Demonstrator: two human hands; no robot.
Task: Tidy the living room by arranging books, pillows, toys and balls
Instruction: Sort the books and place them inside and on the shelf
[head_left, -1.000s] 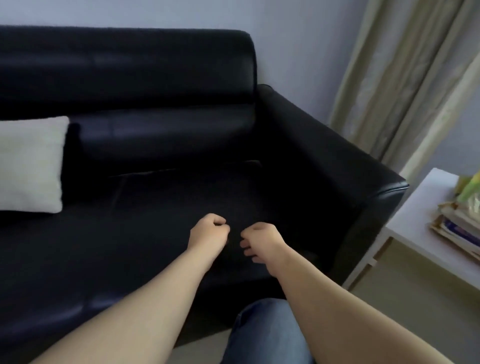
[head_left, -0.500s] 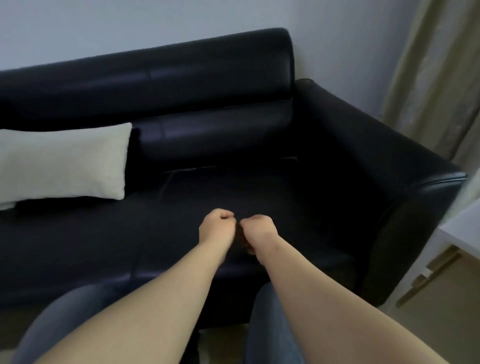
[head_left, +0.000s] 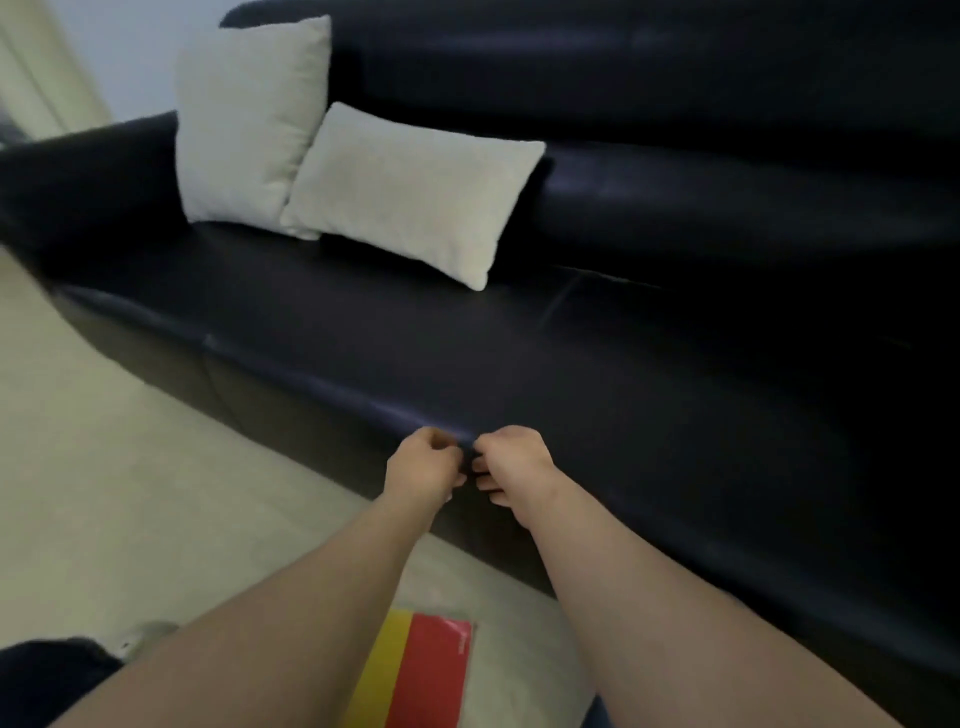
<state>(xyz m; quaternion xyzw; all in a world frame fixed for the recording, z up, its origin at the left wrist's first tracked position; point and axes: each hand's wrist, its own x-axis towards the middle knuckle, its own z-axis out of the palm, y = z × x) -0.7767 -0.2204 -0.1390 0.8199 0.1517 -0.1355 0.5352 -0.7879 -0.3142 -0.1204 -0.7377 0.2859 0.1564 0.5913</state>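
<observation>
Swings left along the sofa (head_left: 675, 364), away from its right armrest. Brings into view an upright pillow (head_left: 249, 124) and a leaning pillow (head_left: 415, 187) at 11 o'clock, touching, propped against the backrest. Also uncovers a red and yellow flat thing (head_left: 426, 670), likely a book, on the floor at 6 o'clock. Still keeps left hand (head_left: 423, 462) and right hand (head_left: 511, 462) clenched at centre, almost knuckle to knuckle, with nothing in either grip. Suggests pillows settled, book probably next

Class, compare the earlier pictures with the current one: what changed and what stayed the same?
The view swung left along the black leather sofa: two cream pillows and a flat red-and-yellow item on the floor now show. Nothing was grasped or released. The left hand and right hand stay curled, close together, empty.
</observation>
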